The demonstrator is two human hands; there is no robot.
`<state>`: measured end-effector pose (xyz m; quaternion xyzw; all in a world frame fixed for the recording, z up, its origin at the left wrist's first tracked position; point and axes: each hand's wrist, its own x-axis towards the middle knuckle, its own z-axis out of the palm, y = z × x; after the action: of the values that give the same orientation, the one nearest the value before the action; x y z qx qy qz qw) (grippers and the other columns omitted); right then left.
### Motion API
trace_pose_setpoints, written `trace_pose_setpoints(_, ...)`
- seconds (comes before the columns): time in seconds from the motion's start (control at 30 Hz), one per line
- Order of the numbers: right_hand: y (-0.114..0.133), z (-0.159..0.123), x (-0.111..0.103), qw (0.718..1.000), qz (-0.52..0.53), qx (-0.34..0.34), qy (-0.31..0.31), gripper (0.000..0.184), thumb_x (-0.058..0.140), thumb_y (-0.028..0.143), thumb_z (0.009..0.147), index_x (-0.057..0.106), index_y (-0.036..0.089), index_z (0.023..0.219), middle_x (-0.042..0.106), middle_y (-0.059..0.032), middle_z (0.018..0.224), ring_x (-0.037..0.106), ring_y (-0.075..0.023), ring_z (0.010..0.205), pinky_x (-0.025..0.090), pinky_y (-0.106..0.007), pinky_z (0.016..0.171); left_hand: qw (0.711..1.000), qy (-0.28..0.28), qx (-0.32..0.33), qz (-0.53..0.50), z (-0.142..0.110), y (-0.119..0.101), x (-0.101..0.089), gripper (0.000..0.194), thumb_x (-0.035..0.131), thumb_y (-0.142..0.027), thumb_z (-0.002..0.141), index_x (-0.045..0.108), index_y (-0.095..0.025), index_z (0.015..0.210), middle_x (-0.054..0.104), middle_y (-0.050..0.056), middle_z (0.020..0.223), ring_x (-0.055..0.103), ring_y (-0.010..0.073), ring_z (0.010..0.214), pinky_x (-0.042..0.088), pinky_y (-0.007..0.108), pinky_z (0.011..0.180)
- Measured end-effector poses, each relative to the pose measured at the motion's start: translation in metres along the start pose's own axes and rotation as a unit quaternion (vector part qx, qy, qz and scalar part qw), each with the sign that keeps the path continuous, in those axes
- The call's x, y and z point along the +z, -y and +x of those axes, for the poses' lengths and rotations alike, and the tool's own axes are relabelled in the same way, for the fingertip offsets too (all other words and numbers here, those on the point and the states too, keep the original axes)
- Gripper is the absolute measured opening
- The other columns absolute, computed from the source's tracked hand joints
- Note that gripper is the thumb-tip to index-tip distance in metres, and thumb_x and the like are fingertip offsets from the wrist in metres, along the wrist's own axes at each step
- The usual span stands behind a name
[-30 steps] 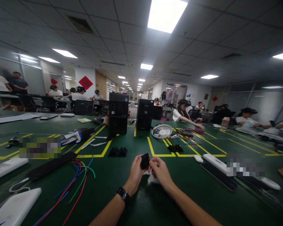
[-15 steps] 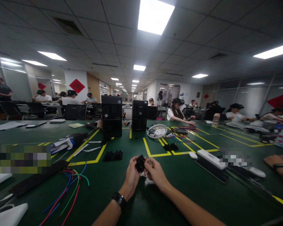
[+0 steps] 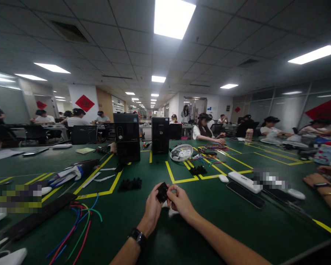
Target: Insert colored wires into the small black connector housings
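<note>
A small black block-shaped part (image 3: 162, 192) is held above the green table. My left hand (image 3: 152, 202) grips it from the left side, thumb and fingers closed around it. From the right, my right hand (image 3: 179, 200) pinches at its edge with thumb and forefinger; whether those fingertips hold the part itself or something tiny on it I cannot make out. Beyond my hands lie a row of similar black parts (image 3: 130, 184) at left and another black cluster (image 3: 198, 170) at right.
Two black computer towers (image 3: 127, 138) stand ahead. Right of them sits a white basket (image 3: 181, 152) near loose wires. Coloured wires (image 3: 81, 221) lie at left. A white power bank (image 3: 244, 182) and a phone (image 3: 245, 195) lie at right, near another person's arm (image 3: 324, 184).
The view has shifted slightly, so the scene sits a little further left. The black part has turned a little in my hands, which stay closed at it.
</note>
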<state>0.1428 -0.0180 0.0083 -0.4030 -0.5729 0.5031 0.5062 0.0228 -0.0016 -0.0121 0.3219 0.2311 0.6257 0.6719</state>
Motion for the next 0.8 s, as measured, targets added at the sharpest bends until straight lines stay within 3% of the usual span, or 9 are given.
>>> trace_pose_setpoints(0.13,0.003,0.000,-0.003,0.999,0.016,0.035,0.027,0.039,0.059,0.054,0.074,0.042,0.020,0.082,0.055,0.0061,0.049,0.032,-0.0038,0.031,0.018,-0.017,0.033,0.996,0.032,0.050,0.064,-0.001,-0.001,-0.002,0.036,0.051,-0.031,0.077,0.059,-0.014,0.107,0.065,0.014,0.109,0.059,0.0254,0.105,0.043,0.037,0.091)
trace_pose_setpoints(0.27,0.006,-0.003,-0.004,0.998,0.009,0.051,0.030,0.040,0.059,0.055,0.075,0.042,0.020,0.083,0.057,0.0060,0.053,0.034,-0.0034,0.033,0.022,-0.015,0.034,0.985,0.027,0.094,0.140,-0.002,-0.002,-0.004,0.037,0.045,-0.035,0.081,0.060,-0.014,0.108,0.064,0.013,0.111,0.059,0.0251,0.105,0.045,0.036,0.087)
trace_pose_setpoints(0.5,0.011,-0.007,-0.005,0.992,0.026,0.107,0.055,0.039,0.062,0.052,0.073,0.040,0.021,0.081,0.053,0.0083,0.054,0.032,-0.0025,0.033,0.019,-0.014,0.034,0.970,0.029,0.109,0.214,-0.013,-0.011,0.001,0.036,0.042,-0.034,0.084,0.059,-0.016,0.111,0.063,0.010,0.109,0.059,0.0223,0.099,0.047,0.031,0.079)
trace_pose_setpoints(0.67,0.022,-0.011,-0.007,0.988,0.034,0.130,0.078,0.036,0.065,0.048,0.072,0.040,0.021,0.078,0.048,0.0097,0.050,0.028,-0.0023,0.034,0.016,-0.015,0.036,0.934,0.017,0.157,0.321,-0.019,-0.021,0.010,0.034,0.044,-0.041,0.086,0.060,-0.017,0.105,0.063,0.008,0.100,0.060,0.0206,0.090,0.046,0.031,0.078)
trace_pose_setpoints(0.8,0.024,-0.010,-0.010,0.986,0.049,0.140,0.079,0.036,0.065,0.048,0.073,0.040,0.022,0.077,0.046,0.0100,0.048,0.025,-0.0024,0.034,0.013,-0.016,0.036,0.900,0.003,0.204,0.384,-0.022,-0.023,0.017,0.033,0.045,-0.040,0.087,0.060,-0.018,0.106,0.062,0.007,0.102,0.058,0.0205,0.094,0.043,0.031,0.083)
